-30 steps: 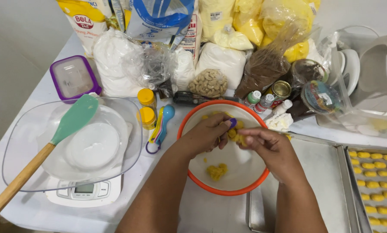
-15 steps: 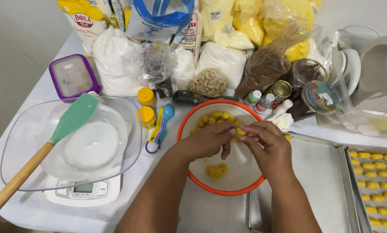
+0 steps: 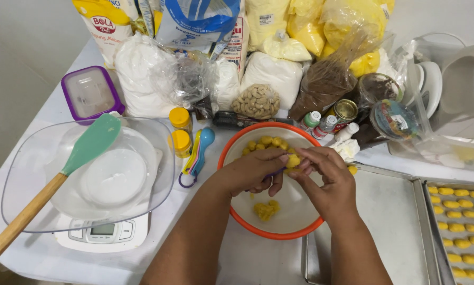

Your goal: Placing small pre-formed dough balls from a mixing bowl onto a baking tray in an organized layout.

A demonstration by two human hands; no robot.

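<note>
Behind the orange-rimmed bowl (image 3: 237, 211), bags (image 3: 268, 74) and bottles (image 3: 326, 125) crowd; right, the tray (image 3: 385, 232) lies bare.

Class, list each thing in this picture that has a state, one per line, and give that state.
Left hand: pinching a yellow dough piece.
Right hand: fingers on the same piece.
Orange-rimmed bowl: holds dough balls and a lump.
Right tray: filled with rows of pieces.
Near tray: bare.
Purple-rimmed container: lid on.
Clear bowl: on the scale, spatula resting inside.

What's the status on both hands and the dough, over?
Left hand and right hand together pinch a yellow dough piece over the orange-rimmed bowl. More dough lump in bowl. Nothing in the way.
</note>
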